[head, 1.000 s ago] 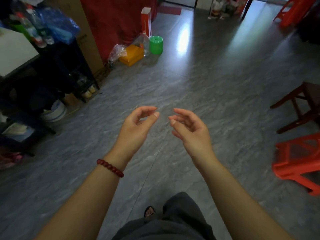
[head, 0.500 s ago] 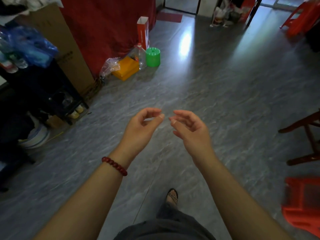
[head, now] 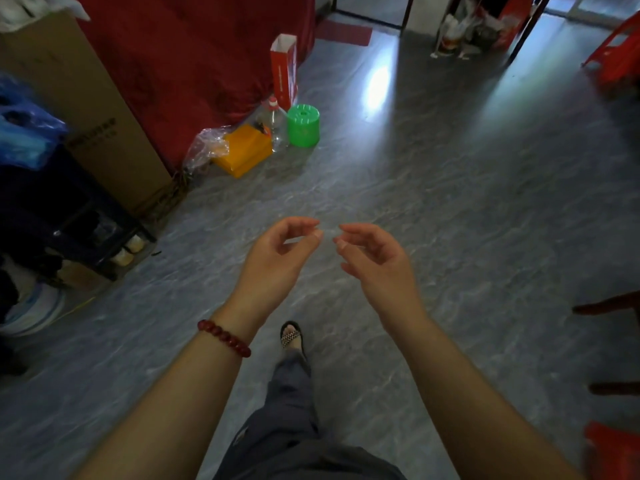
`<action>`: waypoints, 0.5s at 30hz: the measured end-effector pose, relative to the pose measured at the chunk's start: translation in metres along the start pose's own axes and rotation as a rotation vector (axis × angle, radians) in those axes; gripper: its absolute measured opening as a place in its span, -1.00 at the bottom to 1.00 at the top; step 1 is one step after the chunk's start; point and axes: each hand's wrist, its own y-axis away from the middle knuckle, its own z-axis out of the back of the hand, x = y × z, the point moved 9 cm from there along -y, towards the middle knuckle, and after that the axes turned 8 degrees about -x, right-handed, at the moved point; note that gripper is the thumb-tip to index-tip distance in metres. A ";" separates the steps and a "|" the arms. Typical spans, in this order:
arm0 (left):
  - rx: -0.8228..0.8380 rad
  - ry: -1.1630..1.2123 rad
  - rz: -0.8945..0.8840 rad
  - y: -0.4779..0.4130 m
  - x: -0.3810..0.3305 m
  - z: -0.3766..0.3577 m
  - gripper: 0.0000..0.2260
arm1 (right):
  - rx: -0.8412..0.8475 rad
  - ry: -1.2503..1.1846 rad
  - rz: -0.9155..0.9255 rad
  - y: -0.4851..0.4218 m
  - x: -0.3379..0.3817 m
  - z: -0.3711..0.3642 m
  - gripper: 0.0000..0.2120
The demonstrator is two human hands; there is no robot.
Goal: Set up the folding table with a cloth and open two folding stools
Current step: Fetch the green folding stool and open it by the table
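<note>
Two empty hands, left hand (head: pixel 277 263) and right hand (head: pixel 379 268), loosely curled, fingertips close but apart, held well nearer than green stool (head: pixel 303 125).

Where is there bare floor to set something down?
The grey floor in mid-frame is bare, from the green stool across to the dark wooden legs at right. Crowded along the left: cardboard box, yellow box, dark rack.

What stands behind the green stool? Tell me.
Behind the green stool stands an upright red carton, then the hanging red cloth. A clear bottle stands beside the stool. Whatever the cloth covers is hidden.
</note>
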 end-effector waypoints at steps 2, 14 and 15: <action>0.008 0.011 -0.008 -0.044 -0.005 -0.009 -0.91 | -0.007 0.013 0.008 -0.044 0.003 -0.009 -0.83; 0.006 0.001 -0.048 -0.291 -0.071 -0.016 -0.88 | -0.029 -0.025 0.039 -0.282 0.055 -0.103 -0.80; 0.007 0.003 -0.040 -0.303 -0.072 -0.017 -0.89 | -0.027 -0.024 0.036 -0.294 0.056 -0.107 -0.81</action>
